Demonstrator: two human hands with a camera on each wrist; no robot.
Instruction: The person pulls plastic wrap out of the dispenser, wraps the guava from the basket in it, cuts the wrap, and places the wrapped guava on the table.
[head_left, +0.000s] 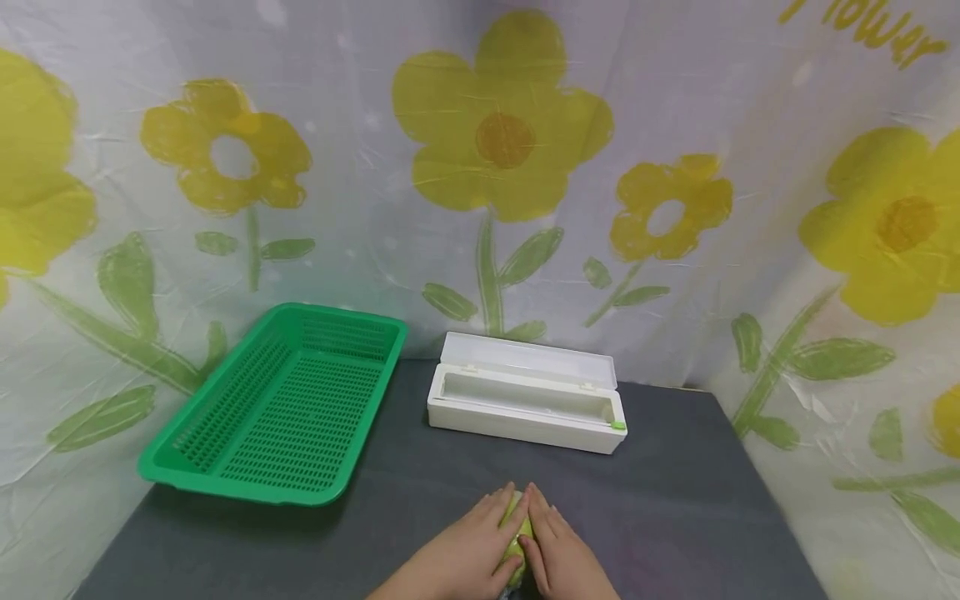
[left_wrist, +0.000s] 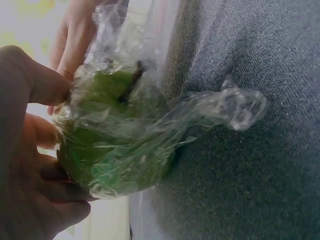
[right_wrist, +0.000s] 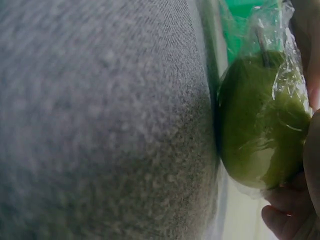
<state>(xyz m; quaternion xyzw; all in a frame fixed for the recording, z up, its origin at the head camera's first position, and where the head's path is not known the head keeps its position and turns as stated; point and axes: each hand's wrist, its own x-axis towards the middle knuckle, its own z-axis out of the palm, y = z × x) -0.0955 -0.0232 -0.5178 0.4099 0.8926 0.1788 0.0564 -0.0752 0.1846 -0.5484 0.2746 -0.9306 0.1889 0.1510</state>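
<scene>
A green pear (head_left: 516, 546) with a dark stem sits low at the front of the table, wrapped in clear plastic film (left_wrist: 240, 107). My left hand (head_left: 474, 546) holds it from the left, thumb near its lower end and fingers over the top. From the other side my right hand (head_left: 561, 550) holds it too, and the fingertips of both hands nearly meet at the far end. In the left wrist view the film bunches into a twisted tail lying toward the cloth. The right wrist view shows the pear (right_wrist: 262, 120) on its side with loose film around the stem.
A long white box (head_left: 525, 421) with its lid raised and a small green slider stands beyond the hands. To the left is a green perforated basket (head_left: 240, 490). Dark grey cloth (head_left: 675, 500) covers the table, and a flower-printed curtain (head_left: 352, 208) hangs around it.
</scene>
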